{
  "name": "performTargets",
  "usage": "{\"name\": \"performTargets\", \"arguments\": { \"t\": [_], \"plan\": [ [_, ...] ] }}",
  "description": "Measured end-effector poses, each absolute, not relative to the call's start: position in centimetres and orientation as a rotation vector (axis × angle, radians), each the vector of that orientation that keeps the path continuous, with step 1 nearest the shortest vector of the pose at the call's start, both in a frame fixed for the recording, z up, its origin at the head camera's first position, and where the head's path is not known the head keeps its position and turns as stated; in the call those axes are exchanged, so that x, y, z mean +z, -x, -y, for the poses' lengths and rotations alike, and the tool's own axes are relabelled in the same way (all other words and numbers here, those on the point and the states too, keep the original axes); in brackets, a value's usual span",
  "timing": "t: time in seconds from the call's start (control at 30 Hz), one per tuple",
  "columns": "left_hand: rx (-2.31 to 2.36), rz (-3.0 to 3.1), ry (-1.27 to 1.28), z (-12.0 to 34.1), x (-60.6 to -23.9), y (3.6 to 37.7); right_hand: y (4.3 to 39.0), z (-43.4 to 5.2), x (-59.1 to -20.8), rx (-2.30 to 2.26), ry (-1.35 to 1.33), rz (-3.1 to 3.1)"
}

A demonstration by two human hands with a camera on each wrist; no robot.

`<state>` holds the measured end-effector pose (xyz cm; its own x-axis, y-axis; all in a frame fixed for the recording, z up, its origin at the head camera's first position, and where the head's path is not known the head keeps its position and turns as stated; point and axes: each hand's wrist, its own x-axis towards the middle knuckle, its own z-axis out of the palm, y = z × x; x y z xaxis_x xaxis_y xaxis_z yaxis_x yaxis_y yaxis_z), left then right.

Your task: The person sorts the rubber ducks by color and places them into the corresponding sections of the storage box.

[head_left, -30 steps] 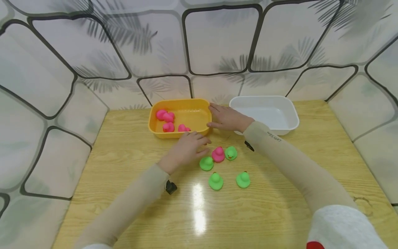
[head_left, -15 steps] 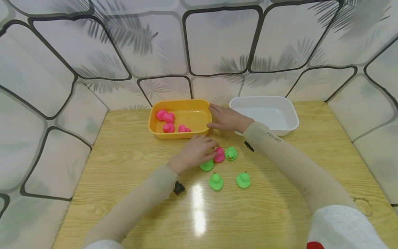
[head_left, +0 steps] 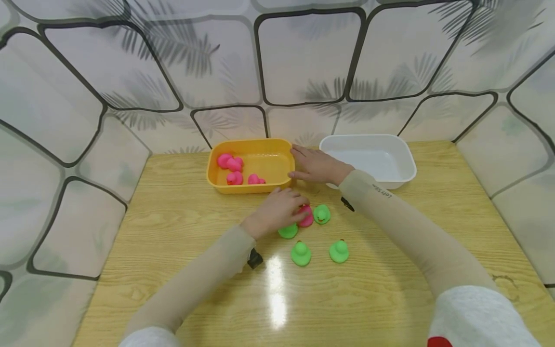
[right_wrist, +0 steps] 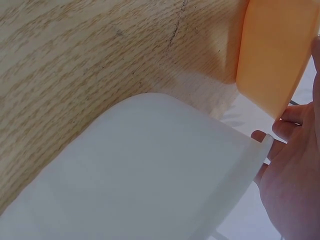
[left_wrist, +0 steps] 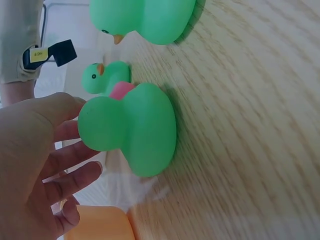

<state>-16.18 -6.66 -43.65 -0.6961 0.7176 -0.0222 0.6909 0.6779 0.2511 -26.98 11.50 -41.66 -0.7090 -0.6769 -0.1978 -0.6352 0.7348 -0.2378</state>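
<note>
In the head view my left hand [head_left: 277, 210] reaches over a pink rubber duck [head_left: 307, 218], thumb and fingers curled round its head; the duck is still on the table. The left wrist view shows little of that duck, which sits behind a green rubber duck [left_wrist: 145, 130]. My right hand [head_left: 318, 166] lies between two tubs. Its spread, fairly straight fingers touch the right end of the yellow tub [head_left: 251, 189]. Inside that tub lie several pink ducks [head_left: 234, 178]. More green ducks stand nearby, one [head_left: 322, 214] right of the pink duck and two [head_left: 301, 253] closer to me.
A white tub [head_left: 377, 161] stands at the back right, partly under my right wrist. The wooden table [head_left: 182, 241] meets a patterned cloth wall [head_left: 303, 58] behind and at both sides. Each wrist wears a small black device [head_left: 255, 259].
My left hand has moved right and slightly toward me, from beside the yellow tub's front edge onto the pink duck. My right hand has stayed at the tub's end.
</note>
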Motion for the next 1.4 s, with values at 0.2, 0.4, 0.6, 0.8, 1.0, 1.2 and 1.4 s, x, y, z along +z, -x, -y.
{"name": "performTargets", "arguments": {
  "t": [0.2,0.4,0.6,0.8,1.0,1.2,1.4],
  "plan": [
    [0.327,-2.758,-1.160,6.4,-43.6,16.3,27.0,-11.5,-41.7,-0.219,1.045,-2.670],
    [0.322,-2.758,-1.156,6.3,-43.5,16.4,27.1,-11.6,-41.7,-0.221,1.047,-2.668],
    [0.310,-2.788,-1.187,6.4,-43.0,16.6,27.1,-11.5,-41.5,-0.235,1.034,-2.668],
    [0.289,-2.802,-1.200,6.9,-41.9,16.5,27.0,-11.5,-41.5,-0.228,1.025,-2.671],
    [0.306,-2.791,-1.162,7.6,-40.9,16.3,27.1,-11.5,-41.4,-0.215,1.016,-2.665],
    [0.364,-2.821,-1.145,8.6,-40.2,16.4,27.1,-11.6,-41.5,-0.201,1.014,-2.662],
    [0.344,-2.901,-1.161,10.1,-39.1,16.9,27.1,-11.5,-41.4,-0.209,1.017,-2.655]
  ]
}}
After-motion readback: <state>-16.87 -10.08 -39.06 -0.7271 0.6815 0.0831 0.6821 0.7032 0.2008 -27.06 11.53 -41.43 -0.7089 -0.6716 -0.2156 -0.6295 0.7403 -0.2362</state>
